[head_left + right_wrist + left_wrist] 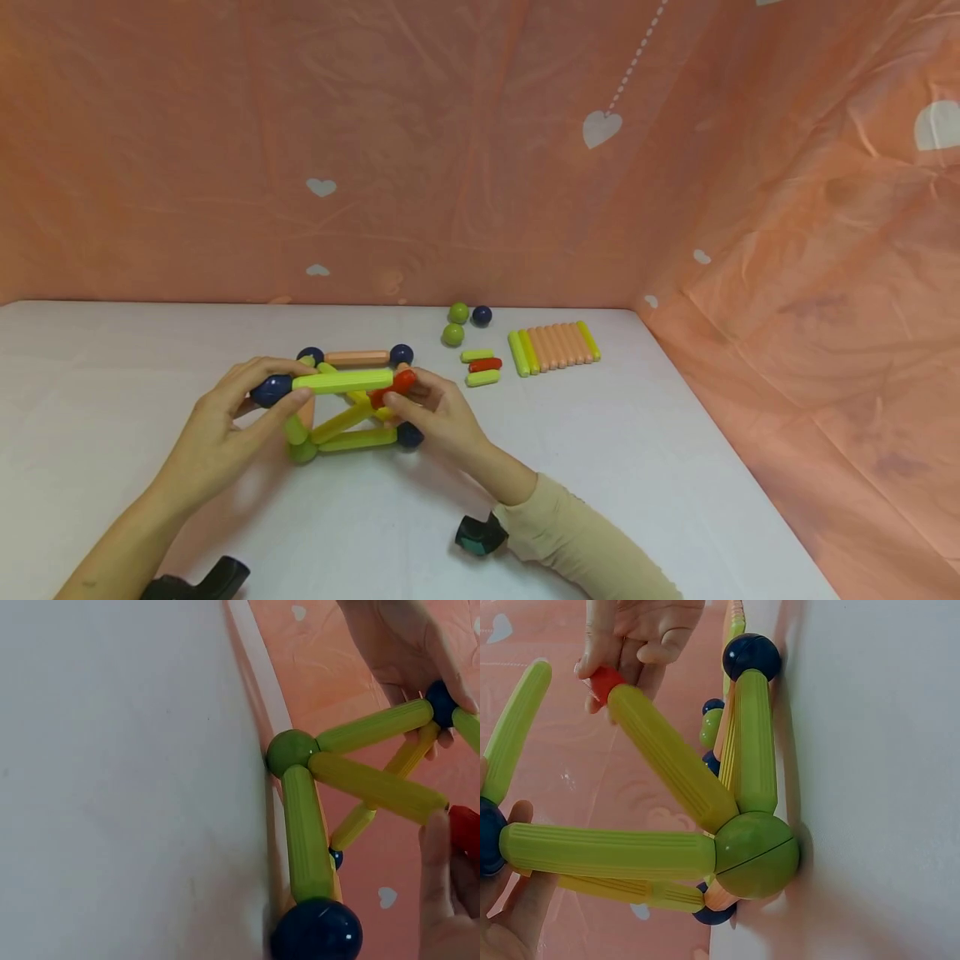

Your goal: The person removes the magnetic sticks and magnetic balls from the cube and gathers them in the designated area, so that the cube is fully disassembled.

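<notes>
A frame of ribbed sticks and balls stands on the table. My left hand (232, 408) pinches a dark blue ball (272, 390) at its upper left. From that ball a light green stick (341, 382) reaches right, and another green stick (607, 851) runs down to a green ball (756, 855) on the table. My right hand (446, 408) pinches a short red stick (397, 385), which meets the end of a slanting yellow stick (379, 787). Whether the red stick touches the upper green stick's free end, I cannot tell. A lower green stick (358, 439) leads to a blue ball (408, 434).
Behind and to the right lie loose green balls (453, 335), a blue ball (482, 316), short sticks (483, 378) and a row of long peach and yellow-green sticks (558, 346). Black objects (480, 533) sit near both forearms. A peach curtain (450, 150) borders the table.
</notes>
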A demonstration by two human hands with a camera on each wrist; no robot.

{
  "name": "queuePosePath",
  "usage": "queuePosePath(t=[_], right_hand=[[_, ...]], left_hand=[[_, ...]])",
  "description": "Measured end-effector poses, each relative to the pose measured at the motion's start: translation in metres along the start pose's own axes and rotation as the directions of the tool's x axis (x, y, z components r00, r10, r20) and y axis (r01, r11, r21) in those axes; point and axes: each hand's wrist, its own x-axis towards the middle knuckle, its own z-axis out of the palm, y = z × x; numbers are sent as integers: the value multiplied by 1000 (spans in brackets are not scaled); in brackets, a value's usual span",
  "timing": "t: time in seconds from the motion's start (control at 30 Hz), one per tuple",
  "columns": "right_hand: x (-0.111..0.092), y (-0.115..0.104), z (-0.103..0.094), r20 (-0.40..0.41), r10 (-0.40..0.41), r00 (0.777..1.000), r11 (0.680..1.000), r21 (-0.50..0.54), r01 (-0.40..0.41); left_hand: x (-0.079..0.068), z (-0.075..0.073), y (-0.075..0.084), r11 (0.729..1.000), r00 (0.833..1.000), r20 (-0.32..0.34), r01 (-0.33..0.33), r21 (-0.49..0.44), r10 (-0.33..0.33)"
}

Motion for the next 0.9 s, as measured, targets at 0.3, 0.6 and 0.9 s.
queuePosePath(t=[0.3,0.6,0.9], right_hand=[[-3,2,-9,31,-40,999,993,-108,43],[-11,6,-41,-260,79,962,984,-135,-118],[-21,10,-70,-345,74,936,980,-147,-131]], left_hand=[[0,-1,1,1000,1000,-3,1,3,-1],[1,0,-3,1000,1000,-15,-13,-11,12],[1,-1,-3,1000,1000,-14,-16,-12,16]])
